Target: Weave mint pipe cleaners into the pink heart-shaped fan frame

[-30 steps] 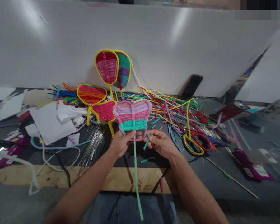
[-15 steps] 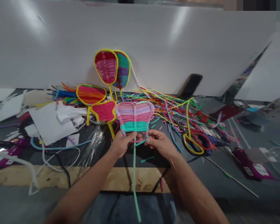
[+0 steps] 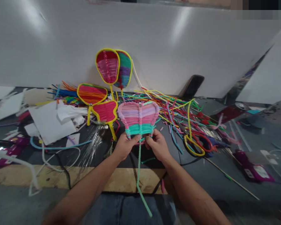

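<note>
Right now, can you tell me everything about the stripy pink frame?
The frame has a fuzzy pink rim, widest up top, like pipe cleaner. Pink and purple strands cross it, with teal ones lowest; a ridge runs down its middle. A bent, pale green stem hangs below. It faces the camera at the table's edge, the left hand and right hand pinching it near the bottom.

Papers [image 3: 49, 120] left, scissors [image 3: 194, 144] right — held piece [image 3: 139, 117] between.
</note>
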`<state>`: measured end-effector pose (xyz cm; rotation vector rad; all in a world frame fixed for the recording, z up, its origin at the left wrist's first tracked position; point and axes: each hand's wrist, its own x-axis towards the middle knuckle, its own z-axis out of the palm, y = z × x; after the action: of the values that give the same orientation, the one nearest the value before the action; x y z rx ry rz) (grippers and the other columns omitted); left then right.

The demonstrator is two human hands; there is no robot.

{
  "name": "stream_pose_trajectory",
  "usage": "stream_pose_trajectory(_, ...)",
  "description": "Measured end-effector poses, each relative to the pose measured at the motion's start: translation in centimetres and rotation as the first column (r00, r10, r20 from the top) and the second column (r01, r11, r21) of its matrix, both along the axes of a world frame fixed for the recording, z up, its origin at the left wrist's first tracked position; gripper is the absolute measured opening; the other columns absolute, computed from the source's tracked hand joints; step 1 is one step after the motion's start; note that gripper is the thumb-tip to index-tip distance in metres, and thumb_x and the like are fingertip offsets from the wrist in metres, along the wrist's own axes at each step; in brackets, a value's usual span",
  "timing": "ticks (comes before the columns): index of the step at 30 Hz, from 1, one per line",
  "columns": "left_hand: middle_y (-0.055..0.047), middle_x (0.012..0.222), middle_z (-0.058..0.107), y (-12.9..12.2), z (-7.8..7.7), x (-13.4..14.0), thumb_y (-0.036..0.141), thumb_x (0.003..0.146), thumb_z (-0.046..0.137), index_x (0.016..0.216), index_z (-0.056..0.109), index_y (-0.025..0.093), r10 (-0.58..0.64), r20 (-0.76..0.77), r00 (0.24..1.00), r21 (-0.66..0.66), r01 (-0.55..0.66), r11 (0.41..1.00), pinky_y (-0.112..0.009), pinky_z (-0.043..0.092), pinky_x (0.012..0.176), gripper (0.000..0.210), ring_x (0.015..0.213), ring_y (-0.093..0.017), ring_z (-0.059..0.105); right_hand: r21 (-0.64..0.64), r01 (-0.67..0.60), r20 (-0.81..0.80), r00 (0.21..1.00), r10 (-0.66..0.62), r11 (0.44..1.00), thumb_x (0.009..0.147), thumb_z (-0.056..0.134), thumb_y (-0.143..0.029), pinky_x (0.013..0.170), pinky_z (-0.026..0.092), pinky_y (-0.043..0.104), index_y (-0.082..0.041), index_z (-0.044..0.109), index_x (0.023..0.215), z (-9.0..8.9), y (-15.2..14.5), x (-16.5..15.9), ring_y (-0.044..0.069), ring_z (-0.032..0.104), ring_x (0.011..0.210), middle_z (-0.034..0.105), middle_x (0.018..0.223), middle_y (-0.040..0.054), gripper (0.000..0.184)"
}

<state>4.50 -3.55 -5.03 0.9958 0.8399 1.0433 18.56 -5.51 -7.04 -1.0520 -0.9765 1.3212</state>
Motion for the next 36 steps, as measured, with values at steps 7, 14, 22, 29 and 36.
stream_pose_trajectory(7, -0.006, 0.090, 0.073, -0.1, -0.4, 0.2, 0.031, 0.069, 0.073, 0.092, 0.069, 0.014, -0.012, -0.025, 1.000, 0.010, 0.012, 1.000, -0.034, 0.052, 0.077, 0.029, 0.083, -0.021, 0.066, -0.041, 0.094, -0.066, 0.993, -0.096, 0.995, 0.066, 0.055, -0.017, 0.038, 0.023, 0.017, -0.022, 0.041, 0.073, -0.5, 0.1, -0.6, 0.003, 0.031, 0.040, 0.049, 0.060, -0.0095, 0.017)
stream_pose_trajectory(14, -0.005, 0.080, 0.072, 0.4, 0.2, -0.7, 0.031, 0.065, 0.076, 0.086, 0.066, 0.017, -0.044, 0.081, 0.996, -0.271, 0.064, 0.960, -0.026, 0.053, 0.052, 0.027, 0.065, -0.018, 0.067, -0.025, -0.137, -0.235, 0.964, 0.128, 0.990, 0.070, 0.069, -0.032, 0.047, 0.033, 0.020, -0.021, 0.048, 0.075, 0.2, 0.1, 0.3, 0.006, 0.042, 0.052, 0.059, 0.073, -0.0029, 0.025)
stream_pose_trajectory(22, -0.007, 0.084, 0.072, 0.7, 0.2, -1.3, 0.028, 0.067, 0.076, 0.088, 0.067, 0.016, -0.116, 0.133, 0.984, -0.361, 0.157, 0.919, -0.022, 0.052, 0.048, 0.026, 0.066, -0.017, 0.068, 0.057, -0.146, -0.151, 0.976, 0.153, 0.988, 0.066, 0.074, -0.042, 0.053, 0.036, 0.021, -0.022, 0.050, 0.077, 0.3, -0.1, 0.7, 0.010, 0.044, 0.061, 0.052, 0.073, -0.0024, 0.033)
stream_pose_trajectory(29, -0.005, 0.079, 0.073, 0.7, 0.5, -1.3, 0.031, 0.064, 0.078, 0.084, 0.066, 0.017, 0.009, 0.024, 1.000, -0.236, -0.003, 0.972, -0.025, 0.053, 0.049, 0.028, 0.065, -0.020, 0.068, -0.014, -0.078, 0.105, 0.991, 0.079, 0.997, 0.069, 0.071, -0.045, 0.048, 0.025, 0.021, -0.019, 0.055, 0.070, 0.5, 0.1, 1.1, 0.007, 0.032, 0.050, 0.044, 0.056, -0.0065, 0.031)
stream_pose_trajectory(36, -0.006, 0.083, 0.074, 0.4, 1.0, -0.8, 0.036, 0.062, 0.078, 0.088, 0.066, 0.017, 0.061, -0.046, 0.997, -0.148, -0.068, 0.987, -0.029, 0.054, 0.051, 0.034, 0.068, -0.023, 0.069, -0.008, -0.007, 0.176, 0.984, 0.008, 1.000, 0.072, 0.068, -0.048, 0.046, 0.026, 0.022, -0.019, 0.050, 0.057, 0.7, 0.0, 1.3, 0.007, 0.034, 0.046, 0.046, 0.049, -0.0058, 0.037)
